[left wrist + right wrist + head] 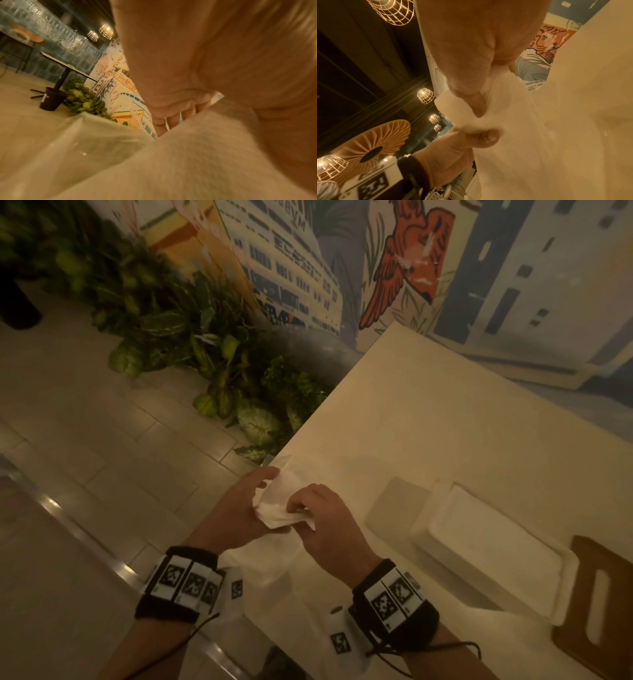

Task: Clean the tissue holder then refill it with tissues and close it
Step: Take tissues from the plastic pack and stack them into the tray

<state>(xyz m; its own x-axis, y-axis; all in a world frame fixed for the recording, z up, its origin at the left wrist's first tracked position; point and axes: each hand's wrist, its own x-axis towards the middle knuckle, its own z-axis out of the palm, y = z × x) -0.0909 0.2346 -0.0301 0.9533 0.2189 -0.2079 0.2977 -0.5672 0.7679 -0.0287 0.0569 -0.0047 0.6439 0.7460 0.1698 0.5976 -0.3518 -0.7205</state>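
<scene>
both hands, left hand [239,508] and right hand [329,529], pinch a white tissue [277,508] over the table [428,422] edge.

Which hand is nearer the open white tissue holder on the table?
Right. The right hand holds the tissue just left of the tissue holder; the left hand grips it farther left, by the table edge.

Painted mural wall [411,268]; tiled floor [85,440]; leafy plants [191,337]; wire pendant lamps [425,96].
</scene>
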